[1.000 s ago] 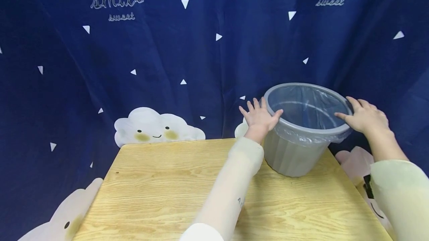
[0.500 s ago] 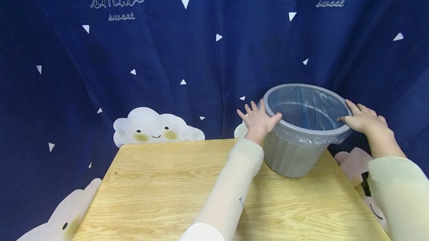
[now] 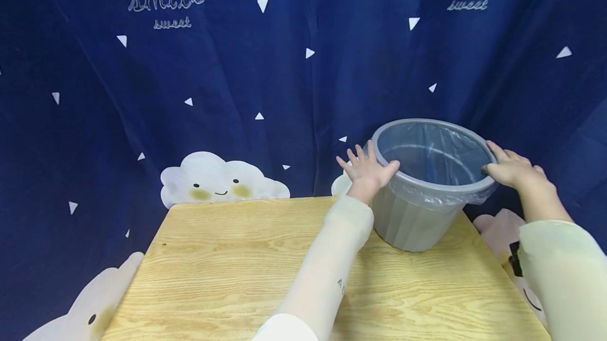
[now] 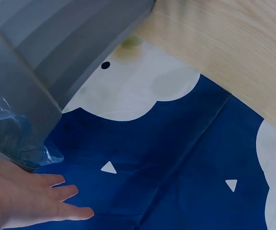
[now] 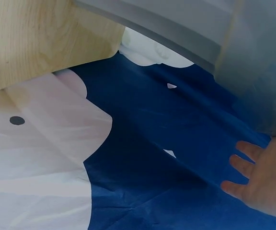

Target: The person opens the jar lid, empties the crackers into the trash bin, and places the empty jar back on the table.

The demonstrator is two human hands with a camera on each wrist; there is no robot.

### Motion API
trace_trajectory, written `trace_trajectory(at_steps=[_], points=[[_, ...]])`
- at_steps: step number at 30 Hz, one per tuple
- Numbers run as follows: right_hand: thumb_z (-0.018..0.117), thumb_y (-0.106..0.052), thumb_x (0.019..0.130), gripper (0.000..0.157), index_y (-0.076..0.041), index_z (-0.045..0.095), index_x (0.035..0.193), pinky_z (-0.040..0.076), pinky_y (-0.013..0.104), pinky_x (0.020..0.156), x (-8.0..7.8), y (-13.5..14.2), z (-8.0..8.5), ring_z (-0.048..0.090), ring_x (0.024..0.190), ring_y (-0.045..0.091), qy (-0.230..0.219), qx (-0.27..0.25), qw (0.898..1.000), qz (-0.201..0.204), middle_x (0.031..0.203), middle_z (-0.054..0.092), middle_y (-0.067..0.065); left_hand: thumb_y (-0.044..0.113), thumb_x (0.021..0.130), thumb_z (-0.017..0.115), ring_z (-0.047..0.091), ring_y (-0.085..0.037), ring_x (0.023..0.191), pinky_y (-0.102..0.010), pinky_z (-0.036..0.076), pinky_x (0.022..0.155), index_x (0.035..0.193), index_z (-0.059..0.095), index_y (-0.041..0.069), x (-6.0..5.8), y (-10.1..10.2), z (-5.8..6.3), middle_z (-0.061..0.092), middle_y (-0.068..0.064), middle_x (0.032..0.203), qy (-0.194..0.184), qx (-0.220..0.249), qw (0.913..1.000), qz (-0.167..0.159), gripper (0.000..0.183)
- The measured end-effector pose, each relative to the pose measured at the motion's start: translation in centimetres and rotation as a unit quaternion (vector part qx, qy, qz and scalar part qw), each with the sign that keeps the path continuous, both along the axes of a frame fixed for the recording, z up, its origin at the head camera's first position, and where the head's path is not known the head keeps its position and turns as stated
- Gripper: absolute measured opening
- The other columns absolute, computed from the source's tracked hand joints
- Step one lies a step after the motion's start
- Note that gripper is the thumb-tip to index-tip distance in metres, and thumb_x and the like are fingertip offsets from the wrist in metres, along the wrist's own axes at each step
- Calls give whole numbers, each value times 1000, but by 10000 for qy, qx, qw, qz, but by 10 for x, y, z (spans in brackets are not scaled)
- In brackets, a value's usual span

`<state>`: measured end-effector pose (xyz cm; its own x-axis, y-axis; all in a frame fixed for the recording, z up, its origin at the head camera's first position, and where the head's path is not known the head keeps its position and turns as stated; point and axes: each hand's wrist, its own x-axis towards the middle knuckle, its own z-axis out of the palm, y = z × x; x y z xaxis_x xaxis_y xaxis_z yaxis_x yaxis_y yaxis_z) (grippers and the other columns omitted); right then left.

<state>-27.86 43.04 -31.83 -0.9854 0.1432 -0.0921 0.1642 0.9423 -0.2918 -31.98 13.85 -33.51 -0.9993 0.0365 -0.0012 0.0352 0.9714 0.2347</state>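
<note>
A grey ribbed trash bin (image 3: 412,220) stands upright at the far right of the table in the head view. A clear plastic liner (image 3: 429,201) is inside it, its edge folded out below the rim (image 3: 443,185). My left hand (image 3: 367,175) touches the rim's left side, fingers straight and spread, thumb lying over the rim. On the opposite side my right hand (image 3: 517,172) rests against the rim, with its thumb tip over the inner edge. In the right wrist view that hand's fingers (image 5: 243,165) extend apart beside the bin, and the bin's underside edge tilts across the top.
A light wooden table (image 3: 227,267) lies under the bin, whose base is near the right edge. Behind hangs a dark blue curtain (image 3: 265,67) with white triangles and smiling clouds (image 3: 218,183). Pale sleeves cover both arms.
Both hands keep to the rim. My right hand has shifted slightly left, its thumb drawing back towards the rim's edge. The bin stays almost in place.
</note>
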Motion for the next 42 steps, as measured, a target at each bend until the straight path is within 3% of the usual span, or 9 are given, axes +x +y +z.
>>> trace_trajectory(at_steps=[19, 42], points=[[35, -38, 92, 74, -9, -10, 144, -1, 72, 94, -5, -10, 0, 1, 125, 58, 5, 30, 10000, 90, 140, 0, 38, 75, 80, 25, 7, -22, 140, -52, 8, 109, 148, 5, 25, 3, -10, 6, 12, -1, 153, -239, -34, 9996, -130, 86], [37, -35, 91, 75, -7, -7, 145, -5, 73, 93, -11, -30, 2, -1, 127, 56, -14, -22, 9993, 361, 141, -1, 38, 72, 83, 27, 5, -25, 140, -57, 4, 107, 148, 2, 25, 1, -32, 7, 6, -2, 154, -603, 184, 9979, -126, 84]])
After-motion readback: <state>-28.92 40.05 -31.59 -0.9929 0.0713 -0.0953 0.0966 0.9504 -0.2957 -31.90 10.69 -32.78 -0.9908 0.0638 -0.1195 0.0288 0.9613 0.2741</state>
